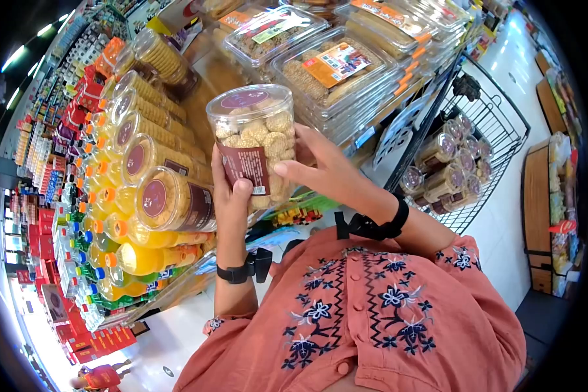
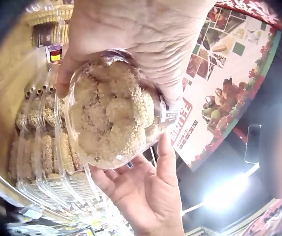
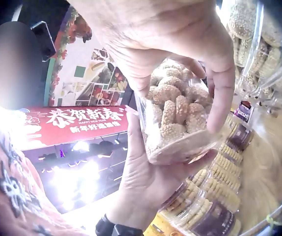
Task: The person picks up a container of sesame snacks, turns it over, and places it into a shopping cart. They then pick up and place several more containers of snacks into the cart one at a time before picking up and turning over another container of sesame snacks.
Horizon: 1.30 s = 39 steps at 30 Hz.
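Note:
A clear plastic jar of round sesame-coated cookies (image 1: 258,140) is held up in front of the chest, its lid tilted away. My left hand (image 1: 232,196) grips its left side, thumb across the dark red label. From the right, my right hand (image 1: 313,166) holds the same jar, with the thumb on its front. The left wrist view shows the jar's base (image 2: 106,115) between both hands. In the right wrist view the cookies show through the wall, and my left hand (image 3: 148,172) supports the jar from below.
Similar cookie jars (image 1: 176,199) line the shelf at left, beside orange-capped juice bottles (image 1: 140,258). Clear boxes of pastries (image 1: 336,65) are stacked beyond the hands. At right stands a wire shopping cart (image 1: 496,124) holding several more jars (image 1: 447,173).

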Each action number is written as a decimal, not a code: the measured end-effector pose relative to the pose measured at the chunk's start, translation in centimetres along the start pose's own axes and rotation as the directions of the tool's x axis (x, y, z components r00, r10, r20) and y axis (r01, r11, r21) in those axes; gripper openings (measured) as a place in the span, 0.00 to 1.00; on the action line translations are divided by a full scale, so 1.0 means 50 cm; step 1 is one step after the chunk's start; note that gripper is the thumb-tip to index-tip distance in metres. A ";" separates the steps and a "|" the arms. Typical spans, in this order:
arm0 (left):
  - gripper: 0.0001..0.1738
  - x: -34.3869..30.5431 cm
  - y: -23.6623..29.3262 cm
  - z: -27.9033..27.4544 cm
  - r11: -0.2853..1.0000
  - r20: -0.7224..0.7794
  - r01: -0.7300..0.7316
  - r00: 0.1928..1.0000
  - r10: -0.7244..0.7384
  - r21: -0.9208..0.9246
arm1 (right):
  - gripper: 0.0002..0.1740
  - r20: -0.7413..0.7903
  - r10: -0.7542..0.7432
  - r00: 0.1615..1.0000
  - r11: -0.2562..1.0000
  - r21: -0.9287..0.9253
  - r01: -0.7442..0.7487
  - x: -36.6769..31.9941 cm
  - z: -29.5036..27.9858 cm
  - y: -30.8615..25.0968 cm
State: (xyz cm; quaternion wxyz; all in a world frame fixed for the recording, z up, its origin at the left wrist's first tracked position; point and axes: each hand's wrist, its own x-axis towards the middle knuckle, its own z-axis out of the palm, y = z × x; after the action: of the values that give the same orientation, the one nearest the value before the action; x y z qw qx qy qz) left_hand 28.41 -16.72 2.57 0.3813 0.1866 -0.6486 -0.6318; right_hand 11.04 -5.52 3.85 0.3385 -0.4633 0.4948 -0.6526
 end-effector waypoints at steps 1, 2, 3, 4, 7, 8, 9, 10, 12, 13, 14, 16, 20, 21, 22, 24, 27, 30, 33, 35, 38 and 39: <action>0.54 -0.003 0.000 0.000 1.000 0.017 -0.006 1.000 0.007 -0.003 | 0.38 0.015 0.007 1.000 0.998 0.068 -0.008 -0.007 -0.004 -0.017; 0.55 -0.006 0.001 0.003 1.000 0.034 -0.011 0.999 0.011 -0.006 | 0.37 0.015 0.034 0.999 0.998 0.047 -0.035 -0.014 -0.011 -0.033; 0.54 -0.008 0.003 0.008 1.000 0.039 -0.008 0.999 0.009 -0.029 | 0.36 0.014 0.062 0.998 0.998 0.027 -0.062 -0.022 -0.019 -0.048; 0.54 -0.007 0.006 0.014 0.999 0.043 -0.005 0.999 0.007 -0.053 | 0.36 0.013 0.089 0.996 0.996 0.006 -0.089 -0.029 -0.027 -0.055; 0.52 0.001 0.017 0.046 0.966 0.051 0.058 0.998 -0.047 -0.253 | 0.36 0.001 0.088 0.996 0.991 -0.099 -0.087 -0.038 -0.057 -0.050; 0.51 0.000 0.023 0.063 0.937 0.050 0.083 0.996 -0.070 -0.340 | 0.36 0.022 0.046 0.999 0.998 -0.051 -0.045 -0.040 -0.065 -0.052; 0.46 -0.002 0.031 0.076 0.922 0.051 0.074 0.997 -0.059 -0.380 | 0.36 0.037 0.007 0.999 1.000 0.005 -0.007 -0.040 -0.068 -0.050; 0.45 -0.002 0.036 0.083 0.908 0.060 0.085 0.996 -0.066 -0.410 | 0.37 0.048 -0.034 0.998 0.998 0.060 0.031 -0.041 -0.071 -0.051; 0.43 0.002 0.045 0.097 0.878 0.086 0.107 0.993 -0.075 -0.467 | 0.39 0.087 -0.029 0.996 0.980 0.198 0.011 -0.044 -0.071 -0.066; 0.41 0.006 0.057 0.105 0.878 0.123 0.101 0.991 -0.048 -0.467 | 0.40 0.105 -0.027 0.994 0.964 0.266 -0.002 -0.048 -0.071 -0.074; 0.41 0.008 0.062 0.113 0.868 0.124 0.117 0.990 -0.064 -0.483 | 0.41 0.100 -0.021 0.995 0.965 0.262 -0.006 -0.053 -0.073 -0.085; 0.41 0.013 0.070 0.125 0.847 0.127 0.147 0.987 -0.095 -0.510 | 0.42 0.090 -0.013 0.996 0.966 0.257 -0.011 -0.060 -0.077 -0.102; 0.40 0.023 0.076 0.133 0.854 0.183 0.159 0.980 -0.076 -0.495 | 0.44 0.057 0.016 0.998 0.979 0.203 -0.027 -0.066 -0.092 -0.101; 0.40 0.026 0.083 0.136 0.856 0.197 0.165 0.977 -0.076 -0.489 | 0.44 0.049 0.023 0.999 0.980 0.195 -0.032 -0.067 -0.093 -0.105; 0.40 0.028 0.090 0.140 0.858 0.211 0.173 0.974 -0.077 -0.484 | 0.44 0.040 0.031 0.999 0.982 0.187 -0.038 -0.069 -0.095 -0.108; 0.40 0.036 0.102 0.147 0.855 0.228 0.189 0.970 -0.085 -0.483 | 0.45 0.018 0.030 0.999 0.979 0.201 -0.033 -0.070 -0.098 -0.119; 0.40 0.052 0.108 0.152 0.859 0.249 0.208 0.964 -0.098 -0.467 | 0.44 -0.032 0.017 0.999 0.978 0.209 -0.010 -0.064 -0.105 -0.113; 0.39 0.067 0.108 0.157 0.864 0.254 0.222 0.961 -0.114 -0.451 | 0.42 -0.090 0.006 0.996 0.974 0.225 0.014 -0.059 -0.108 -0.113; 0.35 0.084 0.099 0.158 0.874 0.248 0.222 0.961 -0.121 -0.433 | 0.40 -0.141 0.048 0.989 0.985 0.171 -0.023 -0.059 -0.124 -0.108; 0.34 0.099 0.095 0.160 0.903 0.253 0.201 0.962 -0.108 -0.379 | 0.39 -0.180 0.084 0.980 0.990 0.125 -0.061 -0.060 -0.132 -0.110; 0.32 0.122 0.092 0.174 0.919 0.271 0.200 0.957 -0.107 -0.341 | 0.38 -0.237 0.101 0.966 0.991 0.110 -0.076 -0.066 -0.131 -0.137; 0.32 0.126 0.089 0.181 0.928 0.270 0.192 0.957 -0.105 -0.318 | 0.39 -0.250 0.091 0.964 0.990 0.125 -0.061 -0.068 -0.127 -0.150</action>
State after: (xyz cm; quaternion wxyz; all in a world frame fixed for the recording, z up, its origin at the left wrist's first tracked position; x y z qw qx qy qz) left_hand 18.85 -14.58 9.28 0.2745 0.0862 -0.5557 -0.7800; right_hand 6.36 1.76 9.61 0.3233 -0.3356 0.5129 -0.7210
